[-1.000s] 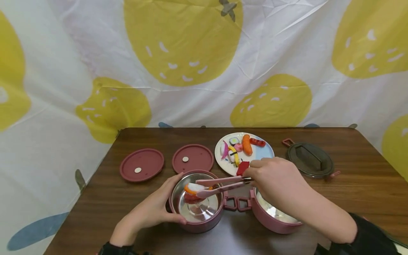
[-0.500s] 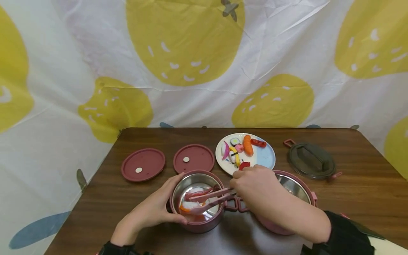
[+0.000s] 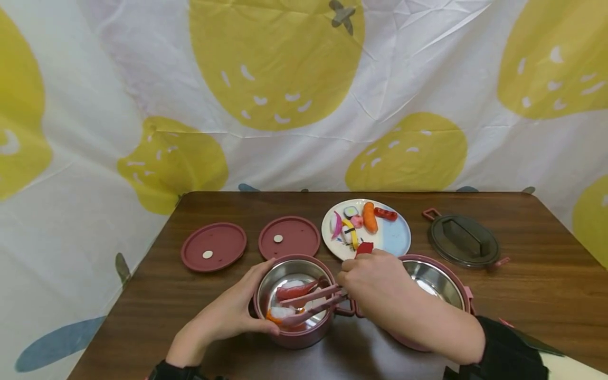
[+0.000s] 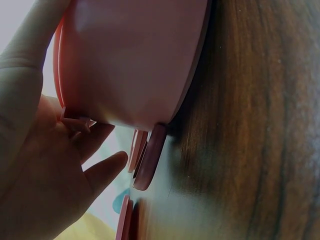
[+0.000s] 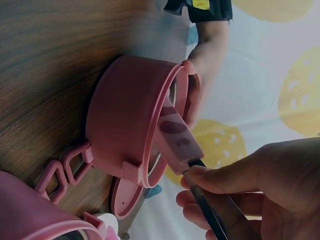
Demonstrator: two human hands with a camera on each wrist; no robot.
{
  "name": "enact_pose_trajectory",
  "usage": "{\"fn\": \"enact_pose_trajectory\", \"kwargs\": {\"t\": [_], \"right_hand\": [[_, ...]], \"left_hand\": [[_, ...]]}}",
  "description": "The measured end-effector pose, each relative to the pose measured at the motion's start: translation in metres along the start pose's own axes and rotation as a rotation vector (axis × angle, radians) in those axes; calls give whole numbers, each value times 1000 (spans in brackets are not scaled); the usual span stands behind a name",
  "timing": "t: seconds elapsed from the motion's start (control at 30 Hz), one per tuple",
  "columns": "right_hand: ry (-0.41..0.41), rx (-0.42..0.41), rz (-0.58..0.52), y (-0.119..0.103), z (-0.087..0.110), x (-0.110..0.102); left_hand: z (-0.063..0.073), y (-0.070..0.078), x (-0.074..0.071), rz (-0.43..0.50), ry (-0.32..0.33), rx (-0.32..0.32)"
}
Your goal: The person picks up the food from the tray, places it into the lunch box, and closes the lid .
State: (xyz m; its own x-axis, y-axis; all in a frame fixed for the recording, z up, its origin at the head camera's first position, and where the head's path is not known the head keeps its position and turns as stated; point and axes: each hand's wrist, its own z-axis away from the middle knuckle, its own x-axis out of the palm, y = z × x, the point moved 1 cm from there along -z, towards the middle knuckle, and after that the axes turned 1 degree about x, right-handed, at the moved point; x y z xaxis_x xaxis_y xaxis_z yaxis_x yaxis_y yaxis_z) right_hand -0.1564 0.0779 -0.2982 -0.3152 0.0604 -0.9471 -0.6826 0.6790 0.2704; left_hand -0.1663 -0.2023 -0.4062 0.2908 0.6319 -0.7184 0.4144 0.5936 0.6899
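My left hand [image 3: 233, 309] holds the left side of a pink pot [image 3: 294, 340] with a steel inside, thumb at the front and fingers at the back of its rim. In my right hand [image 3: 380, 282] is a pair of pink tongs [image 3: 311, 296], pinched between thumb and fingers in the right wrist view. The tongs' ends reach down into the pot and stand apart. Beside the lower tip lies a white piece of toy food with an orange edge [image 3: 281, 312]. A red toy piece [image 3: 294, 290] lies behind the upper tip.
A second pink pot [image 3: 463, 301] stands right, partly hidden by my right forearm. Behind are two dark pink lids [image 3: 223, 237], a plate [image 3: 396, 240] with several toy foods, and a dark see-through lid [image 3: 463, 237] near a pink handle. A printed cloth [image 3: 294, 158] hangs behind the table.
My right hand has moved left and the tongs have gone lower into the pot. The white piece is now lower, near the pot's front left wall. My left hand has stayed put.
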Motion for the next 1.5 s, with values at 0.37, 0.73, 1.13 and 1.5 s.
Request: {"fn": "enact_pose_trajectory", "kwargs": {"t": [0.37, 0.73, 1.13, 1.5], "right_hand": [[-105, 54, -91, 16, 9, -8], [-19, 182, -115, 49, 32, -25], [-26, 294, -93, 90, 40, -21], [112, 247, 56, 120, 43, -9]], "left_hand": [[-2, 2, 1, 5, 9, -3], [-2, 3, -1, 15, 6, -4], [-4, 4, 1, 12, 3, -12], [-2, 4, 1, 24, 1, -11]]}}
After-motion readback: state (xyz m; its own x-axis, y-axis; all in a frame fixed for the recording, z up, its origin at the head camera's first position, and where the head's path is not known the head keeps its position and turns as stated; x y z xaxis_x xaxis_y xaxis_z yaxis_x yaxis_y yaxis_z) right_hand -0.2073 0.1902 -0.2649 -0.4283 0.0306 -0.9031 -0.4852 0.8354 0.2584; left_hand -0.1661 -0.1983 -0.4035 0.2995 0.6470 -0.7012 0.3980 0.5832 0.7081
